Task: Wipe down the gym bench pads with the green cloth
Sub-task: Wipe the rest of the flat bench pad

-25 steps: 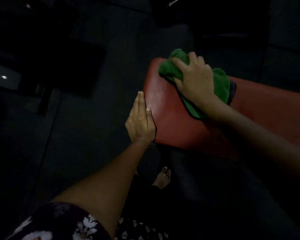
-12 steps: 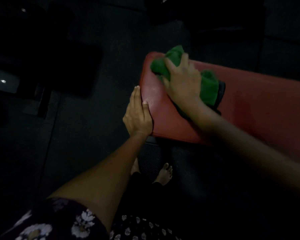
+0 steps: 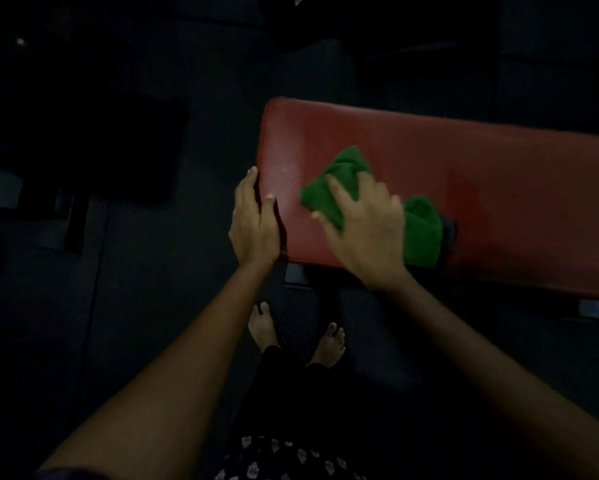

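A red bench pad (image 3: 464, 161) runs from the middle of the view off to the right. My right hand (image 3: 367, 226) lies on a bunched green cloth (image 3: 343, 181) near the pad's near left corner, fingers spread over it and pressing it onto the pad. Part of the cloth sticks out to the right of the hand. My left hand (image 3: 254, 220) rests flat against the pad's left end, fingers straight along the edge and thumb on the top surface.
The room is very dark. My bare feet (image 3: 329, 341) stand on dark floor matting just below the bench. Dim dark equipment shapes (image 3: 83, 150) lie to the left, and grey frame brackets (image 3: 595, 308) show under the pad.
My right hand has dragged the green cloth from the pad's far left corner towards me, to the near edge. The left hand has stayed on the pad's end.
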Action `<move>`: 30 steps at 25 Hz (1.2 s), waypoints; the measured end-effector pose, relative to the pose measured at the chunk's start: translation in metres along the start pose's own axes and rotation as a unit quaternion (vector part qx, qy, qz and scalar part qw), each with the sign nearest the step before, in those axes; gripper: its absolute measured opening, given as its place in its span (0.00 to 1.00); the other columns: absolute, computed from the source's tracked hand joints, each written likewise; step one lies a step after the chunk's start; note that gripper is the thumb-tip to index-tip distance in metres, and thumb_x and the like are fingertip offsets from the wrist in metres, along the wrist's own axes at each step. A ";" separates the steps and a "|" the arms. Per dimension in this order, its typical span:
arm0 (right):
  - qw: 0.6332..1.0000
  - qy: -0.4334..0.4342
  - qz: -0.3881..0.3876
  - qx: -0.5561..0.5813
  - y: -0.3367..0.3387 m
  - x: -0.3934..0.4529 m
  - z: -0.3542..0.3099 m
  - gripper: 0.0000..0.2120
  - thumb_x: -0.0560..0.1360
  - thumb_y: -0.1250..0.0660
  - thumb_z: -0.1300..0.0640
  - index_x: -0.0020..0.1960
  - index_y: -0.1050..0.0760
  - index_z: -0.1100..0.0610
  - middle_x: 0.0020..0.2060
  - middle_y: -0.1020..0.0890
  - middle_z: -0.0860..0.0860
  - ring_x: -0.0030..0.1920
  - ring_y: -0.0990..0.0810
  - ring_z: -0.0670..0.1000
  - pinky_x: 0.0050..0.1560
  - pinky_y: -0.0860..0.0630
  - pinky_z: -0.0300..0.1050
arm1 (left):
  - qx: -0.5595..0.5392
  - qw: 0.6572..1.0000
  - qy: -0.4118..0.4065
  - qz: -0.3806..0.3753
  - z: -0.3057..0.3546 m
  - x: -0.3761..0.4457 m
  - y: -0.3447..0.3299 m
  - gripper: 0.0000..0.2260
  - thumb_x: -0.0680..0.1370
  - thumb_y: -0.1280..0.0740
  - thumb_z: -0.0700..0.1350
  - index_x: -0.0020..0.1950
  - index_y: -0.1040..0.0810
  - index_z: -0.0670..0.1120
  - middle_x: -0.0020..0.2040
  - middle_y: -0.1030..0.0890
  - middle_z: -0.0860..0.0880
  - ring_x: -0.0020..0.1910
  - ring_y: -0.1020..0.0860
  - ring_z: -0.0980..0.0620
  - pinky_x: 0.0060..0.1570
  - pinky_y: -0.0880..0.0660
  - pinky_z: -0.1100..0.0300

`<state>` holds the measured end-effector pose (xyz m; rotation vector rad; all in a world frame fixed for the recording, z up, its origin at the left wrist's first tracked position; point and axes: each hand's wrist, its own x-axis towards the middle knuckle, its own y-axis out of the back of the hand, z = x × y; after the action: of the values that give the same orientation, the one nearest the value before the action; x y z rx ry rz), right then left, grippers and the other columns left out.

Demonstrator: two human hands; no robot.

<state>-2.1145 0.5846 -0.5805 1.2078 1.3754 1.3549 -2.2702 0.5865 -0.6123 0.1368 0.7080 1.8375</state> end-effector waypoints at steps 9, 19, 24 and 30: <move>0.967 -0.250 -0.057 0.015 0.013 -0.006 0.098 0.25 0.78 0.42 0.42 0.72 0.36 0.49 0.65 0.32 0.62 0.57 0.29 0.63 0.54 0.32 0.57 | 0.196 0.966 -0.165 -0.036 0.043 -0.002 -0.031 0.24 0.78 0.46 0.48 0.75 0.39 0.44 0.77 0.43 0.47 0.76 0.47 0.49 0.72 0.60 0.47; 0.957 -0.282 -0.057 0.048 0.016 0.079 0.103 0.23 0.78 0.41 0.45 0.72 0.37 0.49 0.67 0.35 0.59 0.62 0.32 0.61 0.57 0.32 0.55 | 0.347 0.917 -0.195 -0.020 0.033 -0.007 -0.053 0.27 0.78 0.54 0.53 0.76 0.42 0.45 0.77 0.44 0.47 0.76 0.49 0.46 0.72 0.59 0.44; 0.993 -0.021 -0.095 0.059 0.012 0.085 0.042 0.23 0.79 0.44 0.46 0.73 0.40 0.45 0.70 0.37 0.58 0.61 0.31 0.60 0.53 0.31 0.52 | 0.366 0.909 -0.197 -0.013 0.028 -0.004 -0.054 0.27 0.78 0.53 0.52 0.76 0.41 0.45 0.77 0.43 0.46 0.76 0.48 0.44 0.72 0.58 0.43; 0.952 -0.294 -0.063 0.049 0.019 0.030 0.145 0.24 0.78 0.40 0.47 0.73 0.38 0.46 0.65 0.34 0.61 0.59 0.30 0.63 0.56 0.30 0.56 | 0.366 0.910 -0.194 -0.018 0.029 -0.006 -0.056 0.27 0.78 0.52 0.52 0.76 0.41 0.44 0.77 0.43 0.45 0.76 0.47 0.44 0.72 0.58 0.44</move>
<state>-1.9761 0.6406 -0.5696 1.4169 1.0697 0.7505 -2.2096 0.6049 -0.6167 0.9445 1.0651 1.3618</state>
